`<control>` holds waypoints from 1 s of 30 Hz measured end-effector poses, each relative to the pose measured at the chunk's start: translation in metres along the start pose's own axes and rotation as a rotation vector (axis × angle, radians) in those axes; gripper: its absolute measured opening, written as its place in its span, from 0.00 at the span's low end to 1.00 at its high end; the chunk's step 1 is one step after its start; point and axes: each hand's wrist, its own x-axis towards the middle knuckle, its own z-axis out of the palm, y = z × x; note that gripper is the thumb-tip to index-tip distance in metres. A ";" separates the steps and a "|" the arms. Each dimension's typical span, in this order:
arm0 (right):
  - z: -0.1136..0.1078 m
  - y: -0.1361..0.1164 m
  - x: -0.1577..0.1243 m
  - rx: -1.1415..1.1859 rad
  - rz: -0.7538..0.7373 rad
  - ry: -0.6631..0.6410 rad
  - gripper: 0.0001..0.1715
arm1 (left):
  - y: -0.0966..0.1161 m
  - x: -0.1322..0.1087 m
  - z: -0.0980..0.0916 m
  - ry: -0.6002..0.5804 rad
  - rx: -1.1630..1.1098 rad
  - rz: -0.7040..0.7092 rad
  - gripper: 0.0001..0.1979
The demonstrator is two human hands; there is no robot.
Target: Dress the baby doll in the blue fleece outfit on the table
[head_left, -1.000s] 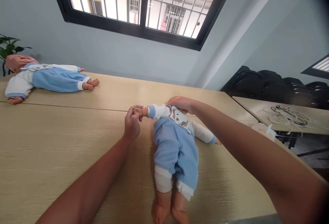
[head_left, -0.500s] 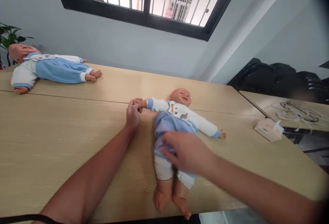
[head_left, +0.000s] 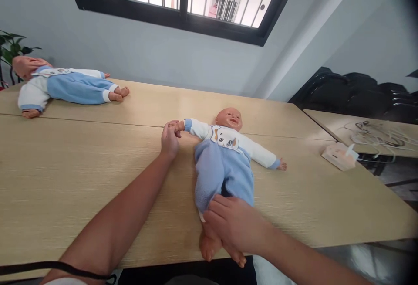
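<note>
A baby doll (head_left: 225, 163) in a blue and white romper lies on its back on the wooden table (head_left: 81, 167), head toward the wall, feet at the near edge. My left hand (head_left: 170, 139) is closed around the doll's outstretched hand. My right hand (head_left: 233, 224) is wrapped over the doll's lower legs just above its bare feet, hiding the ankles.
A second doll (head_left: 65, 88) in the same outfit lies at the far left of the table, near a green plant (head_left: 9, 49). A tissue pack (head_left: 339, 155) sits at the right edge. Another table with cables (head_left: 375, 133) and black chairs (head_left: 352, 93) stand to the right.
My right hand left the doll's head, passed down over its belly and now grips its lower legs. My left hand has kept hold of the doll's hand.
</note>
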 end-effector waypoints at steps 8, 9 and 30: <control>0.015 0.015 -0.012 0.192 -0.070 0.127 0.17 | -0.008 0.008 -0.003 -0.021 0.079 -0.036 0.14; 0.015 0.014 -0.010 0.184 -0.057 0.115 0.17 | -0.006 0.008 -0.005 -0.031 0.104 -0.041 0.14; 0.022 0.149 -0.067 0.146 0.925 0.635 0.14 | 0.022 0.010 -0.058 -0.461 1.123 0.226 0.17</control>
